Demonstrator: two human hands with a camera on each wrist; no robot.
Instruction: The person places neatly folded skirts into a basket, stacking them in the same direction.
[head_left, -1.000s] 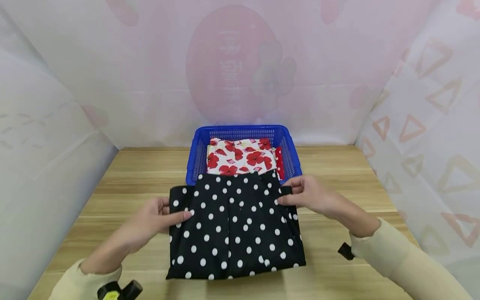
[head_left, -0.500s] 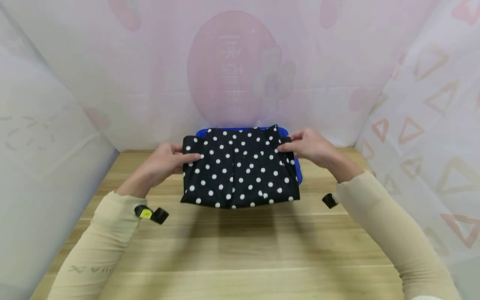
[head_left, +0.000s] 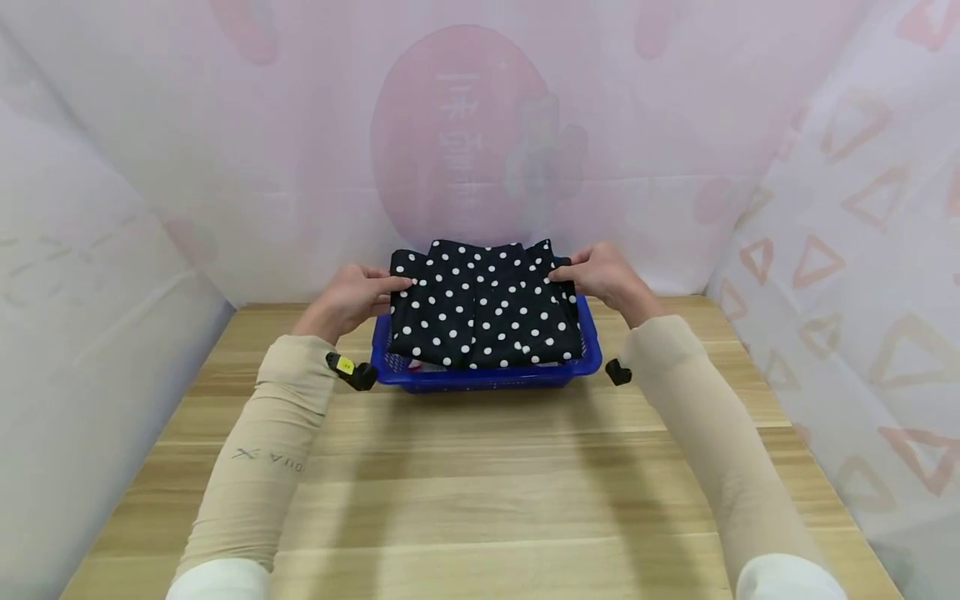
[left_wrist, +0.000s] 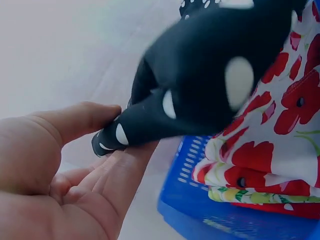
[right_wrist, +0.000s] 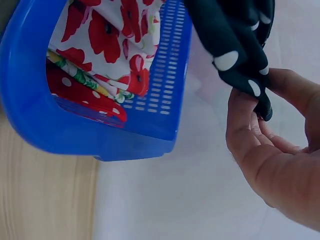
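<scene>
A folded black garment with white polka dots (head_left: 487,308) is held out flat over the blue plastic basket (head_left: 480,382). My left hand (head_left: 352,298) pinches its left edge between thumb and fingers, as the left wrist view shows closely. At the opposite edge, my right hand (head_left: 607,277) pinches the cloth the same way. Beneath it in the basket lies folded white cloth with red flowers (left_wrist: 270,155), on top of a yellow-green patterned piece (left_wrist: 255,195). A red dotted cloth (right_wrist: 82,95) sits lowest in the right wrist view. The polka-dot garment hides most of this stack in the head view.
The basket stands at the back of a wooden table (head_left: 480,483), close to a pale pink printed backdrop (head_left: 300,150). White curtain walls (head_left: 847,275) rise at both sides. A small black wrist device (head_left: 352,372) is strapped at the left cuff.
Both hands have carried the polka-dot garment forward, away from the body, until it lies over the basket. The floral cloth seen a second ago is now covered by it in the head view.
</scene>
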